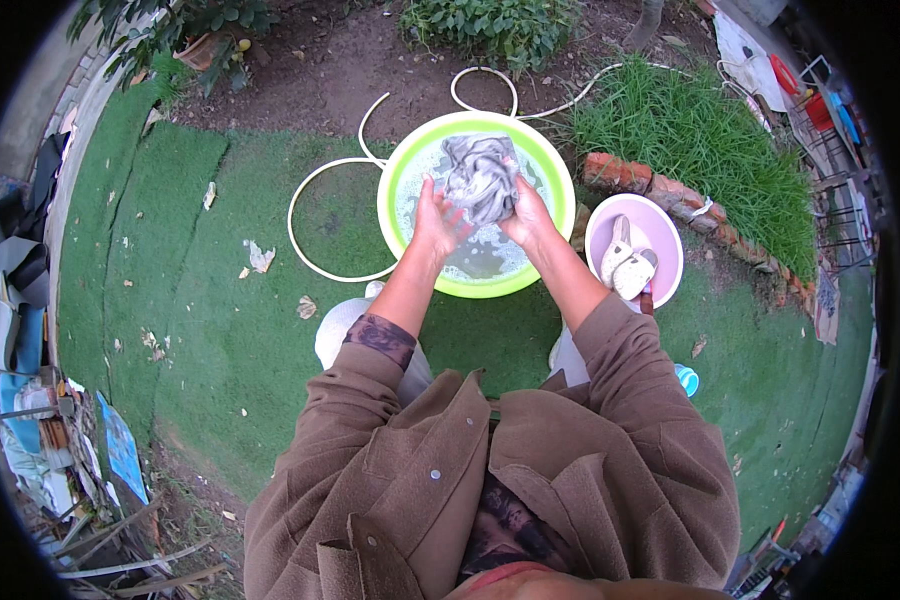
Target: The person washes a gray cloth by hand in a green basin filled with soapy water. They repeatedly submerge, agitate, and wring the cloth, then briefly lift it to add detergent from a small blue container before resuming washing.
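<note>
A wet, bunched grey cloth is over the soapy water in a large round basin with a lime-green inside and pale rim. My right hand grips the cloth at its right side, thumb pointing up. On the other side my left hand has its fingers spread, slightly blurred, close to the cloth's lower left edge. Whether those fingertips touch the cloth is hard to tell. Foam and bubbles float on the greyish water around both hands.
Right of the basin stands a pink tub holding a pair of cream clogs. A pale hose loops on the green artificial turf at the left. Bricks edge a grass patch. A blue cup lies beside my right sleeve.
</note>
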